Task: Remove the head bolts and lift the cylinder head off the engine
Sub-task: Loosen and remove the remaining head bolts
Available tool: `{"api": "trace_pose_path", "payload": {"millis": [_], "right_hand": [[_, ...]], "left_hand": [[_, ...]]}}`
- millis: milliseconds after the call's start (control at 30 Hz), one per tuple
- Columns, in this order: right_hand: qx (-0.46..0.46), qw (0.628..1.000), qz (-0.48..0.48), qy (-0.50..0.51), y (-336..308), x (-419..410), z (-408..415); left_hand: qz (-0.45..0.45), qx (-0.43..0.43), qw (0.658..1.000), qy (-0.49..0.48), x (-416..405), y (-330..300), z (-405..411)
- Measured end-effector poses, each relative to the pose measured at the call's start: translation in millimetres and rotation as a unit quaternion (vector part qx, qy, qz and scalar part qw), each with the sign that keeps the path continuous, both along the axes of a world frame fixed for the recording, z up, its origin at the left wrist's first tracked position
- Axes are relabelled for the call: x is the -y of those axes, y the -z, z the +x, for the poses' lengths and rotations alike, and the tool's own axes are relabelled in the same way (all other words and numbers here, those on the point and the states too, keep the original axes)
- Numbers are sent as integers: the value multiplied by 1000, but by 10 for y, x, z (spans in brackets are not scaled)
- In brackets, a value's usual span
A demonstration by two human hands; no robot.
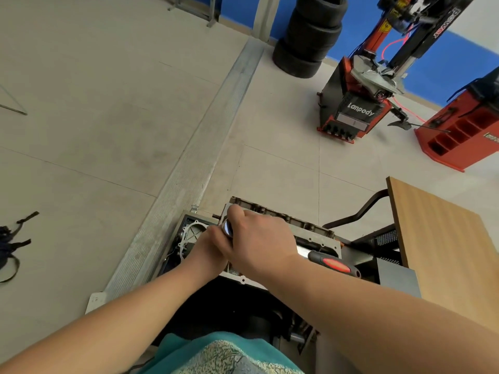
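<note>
Tyres at 12 o'clock, table at 3. Both hands over head: right hand grips ratchet; left hand curled, its hold hidden.

Stacked tyres, red tyre changer, wooden board, black straps on floor.
</note>
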State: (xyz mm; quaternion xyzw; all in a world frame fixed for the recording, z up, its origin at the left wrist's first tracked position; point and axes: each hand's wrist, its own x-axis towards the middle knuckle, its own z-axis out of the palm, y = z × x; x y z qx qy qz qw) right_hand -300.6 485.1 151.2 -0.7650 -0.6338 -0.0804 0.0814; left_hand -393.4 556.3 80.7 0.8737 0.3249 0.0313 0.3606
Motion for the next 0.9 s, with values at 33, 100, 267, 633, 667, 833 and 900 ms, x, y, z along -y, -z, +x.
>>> {"api": "trace_pose_path", "payload": {"millis": [33, 100, 267, 633, 667, 833, 900], "right_hand": [[4, 1000, 3, -3, -2, -7, 9], [2, 1000, 0, -10, 0, -21, 34], [-17, 999, -10, -50, 42, -36, 103], [112, 892, -27, -437, -110, -377, 561], [117, 876, -25, -466, -129, -439, 564], [150, 837, -59, -523, -215, -579, 519], [143, 872, -72, -462, -209, -495, 441]], "left_hand": [[16, -8, 1000, -19, 12, 52, 53], [60, -23, 997, -53, 49, 105, 66], [74, -62, 992, -85, 200, 69, 129], [-95, 141, 928, -332, 583, 115, 265], [-140, 231, 890, -367, 612, 133, 214], [-98, 229, 912, -327, 637, 243, -154], [-43, 158, 930, -328, 558, 215, -248]]}}
